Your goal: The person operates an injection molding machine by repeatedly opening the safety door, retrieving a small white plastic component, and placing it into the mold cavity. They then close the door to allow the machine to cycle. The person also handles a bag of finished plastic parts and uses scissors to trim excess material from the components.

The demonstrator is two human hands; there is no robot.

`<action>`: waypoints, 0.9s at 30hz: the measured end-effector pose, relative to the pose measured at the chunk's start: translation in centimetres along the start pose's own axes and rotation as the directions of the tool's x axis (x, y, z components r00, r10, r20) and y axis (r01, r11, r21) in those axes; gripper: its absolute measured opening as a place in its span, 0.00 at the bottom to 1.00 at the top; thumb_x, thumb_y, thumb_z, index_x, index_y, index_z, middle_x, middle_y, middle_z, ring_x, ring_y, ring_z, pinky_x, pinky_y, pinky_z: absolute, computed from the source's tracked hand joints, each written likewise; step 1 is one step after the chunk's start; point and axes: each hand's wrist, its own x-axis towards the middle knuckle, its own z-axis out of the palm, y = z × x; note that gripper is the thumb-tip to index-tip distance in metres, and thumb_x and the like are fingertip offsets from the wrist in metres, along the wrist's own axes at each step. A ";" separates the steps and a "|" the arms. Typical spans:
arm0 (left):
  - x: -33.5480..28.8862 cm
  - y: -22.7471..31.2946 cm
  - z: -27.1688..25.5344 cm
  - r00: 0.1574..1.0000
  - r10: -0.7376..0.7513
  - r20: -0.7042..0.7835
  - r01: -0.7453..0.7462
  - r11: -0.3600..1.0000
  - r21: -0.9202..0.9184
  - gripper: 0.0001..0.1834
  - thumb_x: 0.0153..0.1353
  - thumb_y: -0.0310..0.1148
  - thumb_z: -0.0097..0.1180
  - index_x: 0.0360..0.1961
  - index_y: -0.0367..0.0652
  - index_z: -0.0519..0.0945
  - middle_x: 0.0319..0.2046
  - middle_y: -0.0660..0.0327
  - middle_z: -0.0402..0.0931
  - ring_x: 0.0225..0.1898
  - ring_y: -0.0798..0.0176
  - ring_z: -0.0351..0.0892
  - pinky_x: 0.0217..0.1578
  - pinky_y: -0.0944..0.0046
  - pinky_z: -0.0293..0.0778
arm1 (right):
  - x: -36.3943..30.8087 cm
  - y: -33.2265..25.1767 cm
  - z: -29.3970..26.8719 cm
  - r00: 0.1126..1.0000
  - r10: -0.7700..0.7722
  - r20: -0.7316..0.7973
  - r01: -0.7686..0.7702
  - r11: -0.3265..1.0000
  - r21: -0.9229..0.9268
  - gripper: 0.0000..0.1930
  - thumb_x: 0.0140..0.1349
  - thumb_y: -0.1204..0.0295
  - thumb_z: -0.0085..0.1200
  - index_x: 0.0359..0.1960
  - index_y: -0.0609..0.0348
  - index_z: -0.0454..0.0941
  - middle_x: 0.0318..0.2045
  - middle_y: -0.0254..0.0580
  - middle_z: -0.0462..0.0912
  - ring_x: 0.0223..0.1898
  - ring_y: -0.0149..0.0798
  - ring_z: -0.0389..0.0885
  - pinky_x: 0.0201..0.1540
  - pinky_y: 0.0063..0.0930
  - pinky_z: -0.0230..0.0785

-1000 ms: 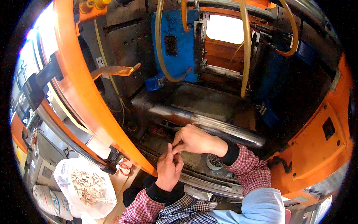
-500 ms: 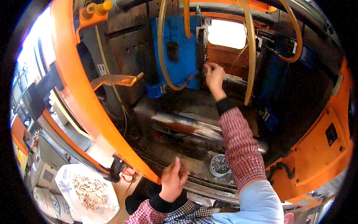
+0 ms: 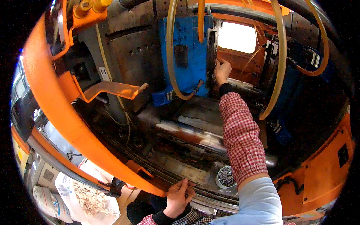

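My right hand (image 3: 223, 70) reaches deep into the machine, to the inner face of a blue mold block (image 3: 189, 56). Its fingers are pinched together at the block's dark edge; anything between them is too small to make out. My left hand (image 3: 178, 198) is low, in front of the machine's lower sill. Thumb and fingers are drawn together there, and what they may hold cannot be made out. Close by my right forearm, a white cup (image 3: 226, 183) full of small dark and shiny pieces stands on the machine bed.
An orange door frame (image 3: 75, 127) curves down the left side. Brown hoses (image 3: 279, 63) hang around the reaching arm. A polished bar (image 3: 191, 134) crosses below it. An orange bracket (image 3: 112, 90) juts out at left. A white bag (image 3: 63, 187) with pale ring-shaped parts (image 3: 90, 197) sits lower left.
The whole view has shifted, so the machine sits farther right and lower. My left hand's fingers have come together. My right hand stays at the mold block's edge.
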 end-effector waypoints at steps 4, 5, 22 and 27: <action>0.1 -0.3 0.4 0.996 -0.066 -0.053 0.059 0.991 -0.117 0.19 0.69 0.38 0.39 0.34 0.31 0.74 0.17 0.59 0.72 0.14 0.74 0.59 0.16 0.75 0.56 | 0.0 0.2 0.4 0.998 -0.055 0.024 0.058 0.991 -0.124 0.10 0.52 0.74 0.53 0.35 0.64 0.81 0.31 0.56 0.81 0.32 0.52 0.80 0.37 0.39 0.70; 0.1 -0.4 0.6 0.992 -0.092 -0.083 0.078 0.984 -0.158 0.19 0.69 0.38 0.39 0.35 0.31 0.74 0.17 0.59 0.72 0.14 0.74 0.59 0.16 0.75 0.56 | -0.2 0.4 0.7 0.996 -0.093 0.007 0.092 0.984 -0.155 0.11 0.51 0.76 0.52 0.37 0.64 0.81 0.32 0.55 0.81 0.33 0.51 0.80 0.38 0.39 0.70; -0.9 1.2 -0.6 0.917 0.398 -0.012 -0.382 0.887 0.258 0.18 0.68 0.43 0.39 0.31 0.38 0.69 0.16 0.64 0.64 0.13 0.73 0.57 0.14 0.74 0.52 | -14.1 -15.8 -17.3 0.256 -0.422 0.870 0.077 0.906 0.417 0.08 0.52 0.69 0.58 0.28 0.62 0.81 0.24 0.44 0.80 0.27 0.38 0.79 0.31 0.30 0.70; 0.2 1.9 1.7 0.984 0.177 0.017 -0.170 0.965 -0.200 0.23 0.64 0.53 0.42 0.30 0.42 0.71 0.11 0.69 0.58 0.10 0.74 0.51 0.11 0.73 0.46 | -20.0 -17.2 -22.9 -0.065 -0.429 0.901 0.192 0.880 0.434 0.11 0.48 0.66 0.60 0.29 0.62 0.81 0.25 0.49 0.79 0.28 0.50 0.77 0.31 0.35 0.69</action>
